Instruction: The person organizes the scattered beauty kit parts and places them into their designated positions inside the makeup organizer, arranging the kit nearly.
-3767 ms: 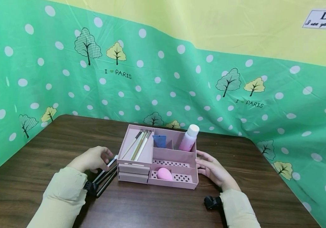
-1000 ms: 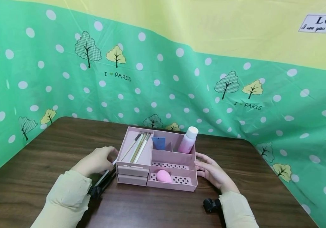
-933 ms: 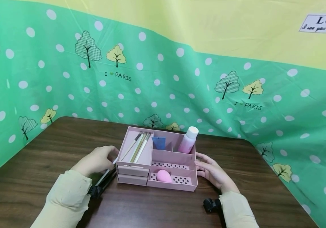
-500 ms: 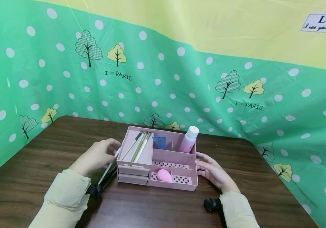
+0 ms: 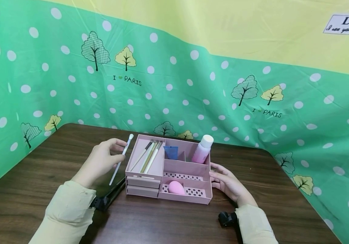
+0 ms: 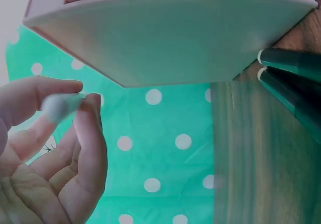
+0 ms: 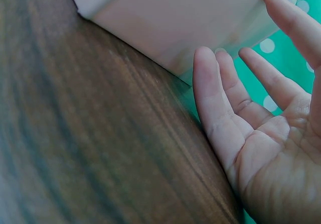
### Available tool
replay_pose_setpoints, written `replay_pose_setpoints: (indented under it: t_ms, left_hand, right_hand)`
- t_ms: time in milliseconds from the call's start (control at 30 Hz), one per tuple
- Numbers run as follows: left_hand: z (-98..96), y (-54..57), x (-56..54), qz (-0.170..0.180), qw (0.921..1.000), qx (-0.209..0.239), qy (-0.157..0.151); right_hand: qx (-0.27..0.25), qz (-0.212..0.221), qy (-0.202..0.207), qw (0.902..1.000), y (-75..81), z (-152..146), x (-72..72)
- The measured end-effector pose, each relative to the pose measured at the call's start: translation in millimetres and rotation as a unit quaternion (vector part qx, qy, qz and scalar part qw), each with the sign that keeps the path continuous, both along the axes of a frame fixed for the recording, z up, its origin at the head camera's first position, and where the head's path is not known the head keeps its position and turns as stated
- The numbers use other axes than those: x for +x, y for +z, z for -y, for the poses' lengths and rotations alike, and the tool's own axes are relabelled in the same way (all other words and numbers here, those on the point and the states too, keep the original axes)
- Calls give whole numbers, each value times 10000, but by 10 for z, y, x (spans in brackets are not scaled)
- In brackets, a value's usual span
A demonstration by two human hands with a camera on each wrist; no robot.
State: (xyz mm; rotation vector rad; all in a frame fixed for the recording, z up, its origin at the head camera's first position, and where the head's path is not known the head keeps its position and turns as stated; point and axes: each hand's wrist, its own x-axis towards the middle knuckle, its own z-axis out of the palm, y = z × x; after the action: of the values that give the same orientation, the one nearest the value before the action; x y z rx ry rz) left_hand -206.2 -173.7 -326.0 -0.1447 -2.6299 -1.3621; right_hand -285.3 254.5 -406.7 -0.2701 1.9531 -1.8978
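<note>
In the head view my left hand (image 5: 103, 159) pinches a slim white makeup brush (image 5: 118, 166) between thumb and fingers. The brush slants upward just left of a pink desk organizer (image 5: 186, 200), raised off the table. Its near end is a pale blur (image 6: 60, 107) in the left wrist view. My right hand (image 5: 230, 183) rests straight fingers on the organizer's right wall, as the right wrist view also shows. Several brushes (image 5: 147, 157) lie in the organizer's upper left tray. A pink egg-shaped sponge (image 5: 176, 187) sits in a front compartment.
A pink bottle with a white cap (image 5: 202, 149) leans in the back right compartment, and a blue packet (image 5: 171, 152) stands beside it. Two dark sticks (image 6: 293, 66) lie on the wooden table (image 5: 174, 225) left of the organizer. A green dotted curtain (image 5: 186, 84) hangs behind.
My left hand has picked the white brush up from beside the dark sticks and lifted it upward, away from the table. The right hand stays at the organizer's side.
</note>
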Motion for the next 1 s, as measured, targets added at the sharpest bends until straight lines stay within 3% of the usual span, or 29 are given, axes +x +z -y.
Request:
replay_pose_setpoints:
  t_ms: [600, 1000]
  left_hand:
    - [-59, 117, 87, -601, 9977, 265, 175]
    - [-228, 105, 5, -676, 9936, 898, 152]
  right_hand:
    - [-62, 47, 65, 9999, -6, 31, 2]
    - [-90, 6, 119, 9999, 4, -3, -14]
